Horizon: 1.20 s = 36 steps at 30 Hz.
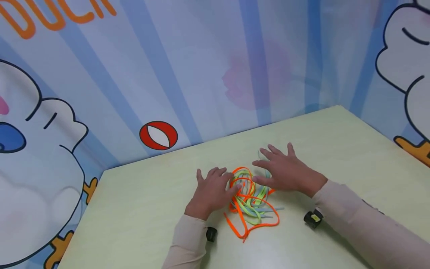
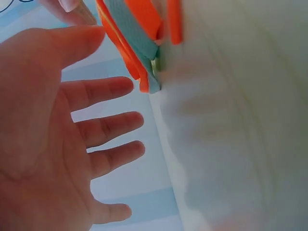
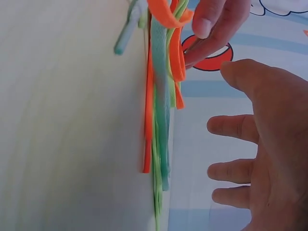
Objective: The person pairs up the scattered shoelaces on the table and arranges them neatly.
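A tangled heap of flat shoelaces (image 1: 248,201) in orange, yellow-green and pale blue lies on the table between the two hands. At its left edge is my left hand (image 1: 212,190), fingers spread, thumb and index reaching over the laces. My right hand (image 1: 285,170) hovers at the heap's right side, its fingers apart and nothing in them. In the left wrist view, orange and blue laces (image 2: 130,33) hang close to the thumb and index tips. The right wrist view shows the laces (image 3: 161,96) apart from the right hand's fingers (image 3: 231,171).
The pale table (image 1: 151,209) meets a printed blue wall (image 1: 201,74) with cartoon ducks and a red ball picture (image 1: 158,135) along its back edge. A small black wrist camera (image 1: 313,219) sits under the right sleeve, another camera (image 1: 211,234) by the left.
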Available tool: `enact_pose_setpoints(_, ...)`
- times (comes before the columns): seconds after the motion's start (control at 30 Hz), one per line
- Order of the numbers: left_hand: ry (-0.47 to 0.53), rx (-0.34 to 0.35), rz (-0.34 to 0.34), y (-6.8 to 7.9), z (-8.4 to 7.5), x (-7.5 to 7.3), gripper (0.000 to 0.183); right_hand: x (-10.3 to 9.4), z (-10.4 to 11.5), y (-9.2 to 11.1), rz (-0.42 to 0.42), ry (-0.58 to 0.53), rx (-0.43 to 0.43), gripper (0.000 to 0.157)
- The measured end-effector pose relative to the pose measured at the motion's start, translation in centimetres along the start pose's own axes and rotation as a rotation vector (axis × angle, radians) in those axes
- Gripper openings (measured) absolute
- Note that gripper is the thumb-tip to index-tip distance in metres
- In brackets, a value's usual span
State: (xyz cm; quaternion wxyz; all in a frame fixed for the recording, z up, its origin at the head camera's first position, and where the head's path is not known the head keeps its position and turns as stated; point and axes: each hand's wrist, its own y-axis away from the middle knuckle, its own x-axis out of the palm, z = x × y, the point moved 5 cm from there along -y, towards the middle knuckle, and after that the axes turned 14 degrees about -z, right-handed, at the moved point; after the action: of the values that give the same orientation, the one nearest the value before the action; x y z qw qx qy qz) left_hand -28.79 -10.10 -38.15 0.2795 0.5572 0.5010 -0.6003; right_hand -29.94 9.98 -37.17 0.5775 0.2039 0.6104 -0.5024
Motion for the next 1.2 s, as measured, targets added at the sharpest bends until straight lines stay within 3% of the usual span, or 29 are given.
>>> enact_pose_setpoints(0.23,0.031,0.016,0.032,0.2,-0.5,0.0,0.038,0.4,0.7,0.3,0.055,0.007,-0.030,0.061)
enact_pose_setpoints(0.47,-0.010,0.080,0.044,0.0,-1.3,-0.2,0.031,1.1,1.4,0.7,0.155,-0.081,-0.066,0.057)
enact_pose_setpoints(0.7,-0.046,0.112,0.045,0.1,-1.1,-0.5,0.026,1.3,2.7,0.7,0.097,-0.056,-0.149,0.044)
enact_pose_setpoints(0.87,-0.045,0.137,0.019,0.2,-1.0,-0.7,0.020,1.2,3.4,0.6,0.078,-0.049,-0.161,0.035)
enact_pose_setpoints(1.2,-0.048,0.148,-0.001,0.2,-0.8,-0.3,0.008,1.2,4.0,0.8,0.146,-0.142,-0.146,0.013)
